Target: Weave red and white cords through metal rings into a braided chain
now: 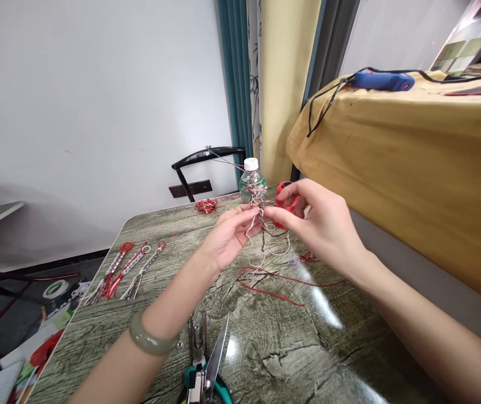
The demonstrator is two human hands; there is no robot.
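My left hand (228, 238) pinches a knotted cord braid (261, 217) of white, red and dark strands between thumb and fingertips. My right hand (322, 221) is on the other side, thumb tip close by the braid and index finger held apart from it; whether the thumb touches a strand is hard to tell. Loose white cords (276, 253) loop beneath the hands. Just behind the braid stands a plastic bottle (245, 182) with a white cap and green label. A red round object (281, 189), partly covered by my right hand, is beside it.
Three finished-looking braided cords with rings (134, 261) lie at the table's left. Pliers (198, 342) and scissors (217, 356) rest near the front edge. A red cord (274, 294) crosses the middle. A red-white cord bundle (205, 206) lies near a black chair (210, 152).
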